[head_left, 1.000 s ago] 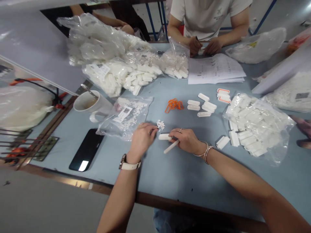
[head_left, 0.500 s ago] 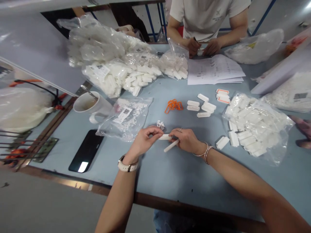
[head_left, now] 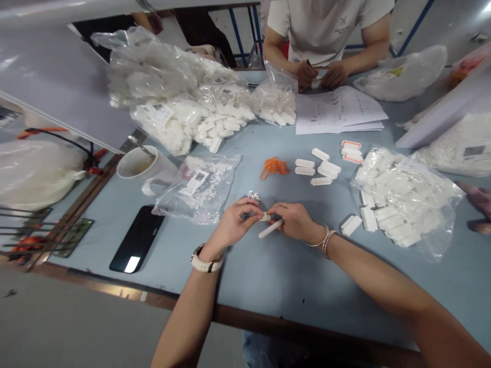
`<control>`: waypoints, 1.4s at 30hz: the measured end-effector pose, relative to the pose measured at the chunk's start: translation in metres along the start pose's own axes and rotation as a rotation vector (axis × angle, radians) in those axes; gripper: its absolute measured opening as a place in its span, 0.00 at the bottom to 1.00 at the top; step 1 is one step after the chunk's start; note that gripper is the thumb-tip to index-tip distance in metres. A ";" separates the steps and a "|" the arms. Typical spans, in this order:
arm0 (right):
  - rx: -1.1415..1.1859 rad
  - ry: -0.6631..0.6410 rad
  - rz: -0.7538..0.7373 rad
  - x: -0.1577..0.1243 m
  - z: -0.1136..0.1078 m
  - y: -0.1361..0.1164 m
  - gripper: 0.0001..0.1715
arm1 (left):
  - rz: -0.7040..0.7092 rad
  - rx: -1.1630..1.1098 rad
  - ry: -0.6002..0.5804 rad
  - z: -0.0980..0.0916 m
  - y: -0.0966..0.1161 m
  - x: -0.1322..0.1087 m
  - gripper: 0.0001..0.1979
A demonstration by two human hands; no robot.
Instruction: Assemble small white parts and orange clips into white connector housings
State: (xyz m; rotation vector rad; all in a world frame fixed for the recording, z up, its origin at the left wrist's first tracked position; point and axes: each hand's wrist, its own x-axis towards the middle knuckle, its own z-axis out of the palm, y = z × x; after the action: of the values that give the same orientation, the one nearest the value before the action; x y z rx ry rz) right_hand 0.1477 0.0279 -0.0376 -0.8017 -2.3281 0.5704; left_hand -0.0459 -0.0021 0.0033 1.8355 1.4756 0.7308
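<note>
My left hand (head_left: 238, 221) pinches one end of a small white plastic piece (head_left: 265, 216). The fingers of my right hand (head_left: 293, 221) close on its other end, and a white stick-like tool (head_left: 271, 228) juts out of the same hand toward the lower left. My fingertips hide much of the small piece. Just beyond my left fingers lies a little pile of tiny white parts (head_left: 253, 196). Farther back sit orange frames (head_left: 273, 167) in a heap, with several white plastic pieces (head_left: 321, 181) to their right.
A clear bag of white pieces (head_left: 406, 199) lies at right, and a bag of tiny parts (head_left: 207, 189) at left beside a mug (head_left: 140, 166) and a phone (head_left: 137, 239). Large bags (head_left: 172, 76) fill the back left. Across the table a person (head_left: 326, 36) works near paper sheets (head_left: 339, 110).
My left hand has shifted slightly right, closer to my right hand. The white piece between them now shows less of its length and appears turned. My right hand has hardly moved.
</note>
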 end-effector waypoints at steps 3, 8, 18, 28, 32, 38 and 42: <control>-0.006 0.002 -0.005 0.000 0.001 0.001 0.06 | 0.036 0.030 0.013 0.001 -0.001 0.000 0.06; -0.013 -0.005 -0.014 0.001 -0.001 0.000 0.07 | 0.089 0.092 0.067 0.003 0.000 -0.001 0.05; 0.013 -0.041 -0.026 0.000 -0.002 0.000 0.05 | -0.083 0.035 -0.003 0.008 0.004 -0.001 0.07; -0.004 0.015 -0.051 0.001 0.000 0.001 0.05 | -0.127 0.210 0.275 -0.005 -0.008 -0.001 0.09; -0.016 -0.004 -0.038 0.000 -0.001 0.001 0.05 | -0.050 0.432 0.232 -0.001 -0.014 0.000 0.07; -0.033 -0.014 -0.029 0.000 0.000 0.001 0.06 | -0.092 0.596 0.180 0.005 -0.012 0.002 0.09; -0.031 -0.011 -0.028 0.000 0.001 0.001 0.06 | -0.105 0.632 0.164 0.003 -0.010 0.001 0.09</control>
State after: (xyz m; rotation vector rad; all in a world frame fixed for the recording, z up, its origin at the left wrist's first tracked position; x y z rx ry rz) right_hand 0.1476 0.0287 -0.0391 -0.7807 -2.3596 0.5291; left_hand -0.0492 -0.0004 -0.0063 2.1592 2.0639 0.3894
